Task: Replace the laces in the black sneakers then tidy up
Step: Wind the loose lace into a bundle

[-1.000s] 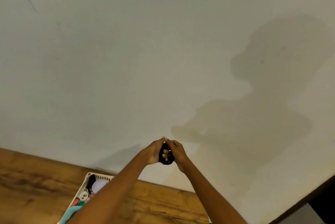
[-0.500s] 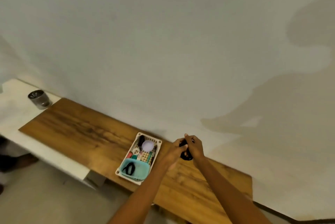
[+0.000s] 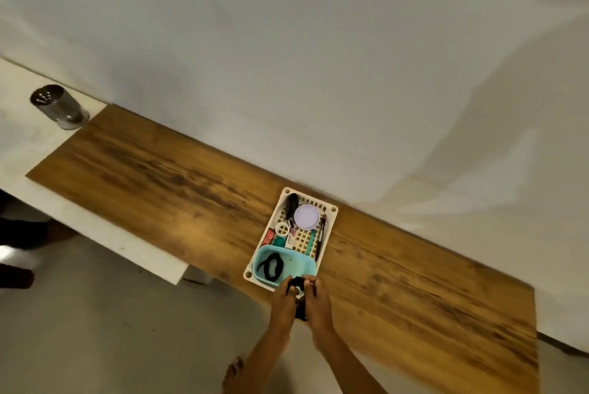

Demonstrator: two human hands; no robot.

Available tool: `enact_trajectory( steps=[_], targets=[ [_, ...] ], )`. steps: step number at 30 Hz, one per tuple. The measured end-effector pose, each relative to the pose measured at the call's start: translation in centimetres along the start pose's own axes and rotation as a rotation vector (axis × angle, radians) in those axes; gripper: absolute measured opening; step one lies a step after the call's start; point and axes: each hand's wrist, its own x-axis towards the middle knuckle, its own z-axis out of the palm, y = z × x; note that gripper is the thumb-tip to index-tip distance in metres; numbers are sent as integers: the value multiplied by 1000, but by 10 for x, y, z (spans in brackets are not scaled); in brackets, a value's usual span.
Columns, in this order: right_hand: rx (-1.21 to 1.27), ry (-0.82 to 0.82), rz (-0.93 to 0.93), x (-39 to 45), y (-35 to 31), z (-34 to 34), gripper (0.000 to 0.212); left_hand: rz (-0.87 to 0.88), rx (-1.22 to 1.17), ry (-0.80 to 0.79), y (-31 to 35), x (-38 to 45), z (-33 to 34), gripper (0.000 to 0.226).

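A black lace bundle (image 3: 299,293) is being gripped by both hands (image 3: 299,301), fingers clenched around it, and has been lowered just beside the tray (image 3: 331,218), near its teal bin (image 3: 299,266); tidying is likely being finished.

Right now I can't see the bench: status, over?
Both hands, left and right, grip the black lace bundle. Teal tub just ahead, one lace inside. Nothing blocking.

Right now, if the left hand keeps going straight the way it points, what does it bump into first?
Probably the teal tub with a black lace inside, at the near end of the white basket. The left hand points there; height is unclear.
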Motion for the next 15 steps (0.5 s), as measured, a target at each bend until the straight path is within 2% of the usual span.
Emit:
enact_trajectory(
  steps=[5,10,15],
  targets=[
    [-277,118,-183,59,9,25,18,-81,-53,-119,-7,58,-6,30],
    [-408,145,-220,85,18,44,21,-223,-210,-66,-10,87,-6,30],
    [-523,134,-238,102,22,52,23,-234,-207,-25,-12,104,-10,35]
  ],
)
